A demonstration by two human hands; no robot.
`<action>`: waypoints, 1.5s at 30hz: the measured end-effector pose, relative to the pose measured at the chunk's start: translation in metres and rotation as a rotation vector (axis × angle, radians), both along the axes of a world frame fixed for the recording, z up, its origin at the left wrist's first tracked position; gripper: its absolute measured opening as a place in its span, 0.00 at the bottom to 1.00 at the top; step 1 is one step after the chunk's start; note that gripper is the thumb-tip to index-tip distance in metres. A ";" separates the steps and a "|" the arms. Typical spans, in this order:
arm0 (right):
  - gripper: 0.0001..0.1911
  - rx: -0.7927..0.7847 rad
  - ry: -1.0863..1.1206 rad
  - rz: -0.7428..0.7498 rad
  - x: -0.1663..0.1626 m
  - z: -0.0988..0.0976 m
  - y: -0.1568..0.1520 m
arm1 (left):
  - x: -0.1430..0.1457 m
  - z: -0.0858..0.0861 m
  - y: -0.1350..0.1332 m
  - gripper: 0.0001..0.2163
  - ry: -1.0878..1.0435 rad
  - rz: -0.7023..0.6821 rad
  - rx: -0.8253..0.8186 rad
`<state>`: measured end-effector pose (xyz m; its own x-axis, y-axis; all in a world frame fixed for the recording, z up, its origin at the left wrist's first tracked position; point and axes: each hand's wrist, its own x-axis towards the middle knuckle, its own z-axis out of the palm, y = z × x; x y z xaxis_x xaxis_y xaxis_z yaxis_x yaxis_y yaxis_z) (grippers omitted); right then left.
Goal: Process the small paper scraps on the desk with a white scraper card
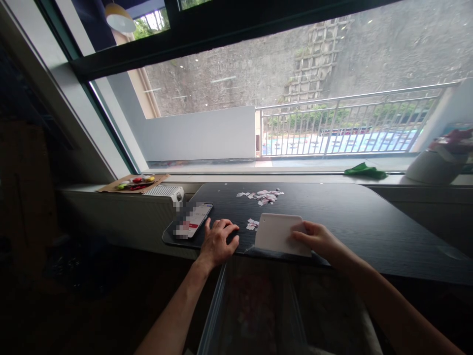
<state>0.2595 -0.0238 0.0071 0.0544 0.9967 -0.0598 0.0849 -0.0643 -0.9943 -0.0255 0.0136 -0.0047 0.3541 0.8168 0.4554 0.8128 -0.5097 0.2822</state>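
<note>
White card at the near edge of the dark surface, a little right of the small cluster of paper scraps. Its long axis runs left to right, roughly along the surface's near edge; one short side faces left, toward the scraps, the other is at the right hand. Small hole near the far left corner; far right corner rounded. Whether the card lies fully flat or is slightly tilted, cannot tell.

Right forearm enters from lower right, slanting forward and left. Hand turned inward, thumb laid on the card's upper face and pointing left. Pinched shut on the card's right end; the fingers beneath are partly hidden.

Left forearm rises from the bottom, leaning right as it goes forward. Left hand palm down over the surface's near left part, fingers loosely bent and pointing forward and right, thumb parted from the index finger. Nothing seen in its grip. Contact between fingertips and surface: cannot tell.

The two hands are apart, card and small cluster between them. Phone just left of the left hand, slanted, screen up. Larger scrap pile farther forward, loose and spread sideways.
</note>
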 end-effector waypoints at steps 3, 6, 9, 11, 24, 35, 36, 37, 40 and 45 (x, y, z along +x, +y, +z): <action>0.17 -0.008 -0.004 0.020 -0.004 -0.002 0.001 | 0.000 0.001 0.000 0.10 0.000 -0.001 -0.007; 0.18 -0.007 -0.006 0.059 -0.007 0.000 -0.002 | 0.000 0.000 0.000 0.10 0.003 -0.001 -0.003; 0.18 0.031 -0.014 0.070 -0.007 0.005 -0.006 | 0.000 0.000 0.000 0.10 0.004 0.007 0.002; 0.17 0.039 -0.019 0.090 -0.007 0.010 -0.009 | 0.000 -0.001 0.000 0.10 0.006 0.006 -0.006; 0.10 0.298 -0.472 -0.112 0.003 0.021 -0.014 | 0.000 0.000 0.000 0.10 0.004 -0.004 0.004; 0.10 0.300 -0.457 -0.073 -0.009 0.026 0.000 | 0.000 0.001 0.000 0.10 -0.010 -0.010 -0.002; 0.10 0.293 -0.521 -0.090 -0.011 0.029 -0.001 | 0.000 0.001 -0.001 0.10 -0.006 -0.009 -0.005; 0.09 0.284 -0.596 -0.122 -0.012 0.033 -0.003 | 0.000 0.001 -0.001 0.10 -0.001 -0.007 -0.005; 0.09 0.273 -0.743 -0.229 -0.014 0.043 -0.008 | 0.000 0.001 -0.001 0.10 0.010 -0.003 0.004; 0.08 0.276 -0.731 -0.146 -0.022 0.050 -0.004 | -0.001 0.000 0.000 0.10 0.003 -0.007 0.002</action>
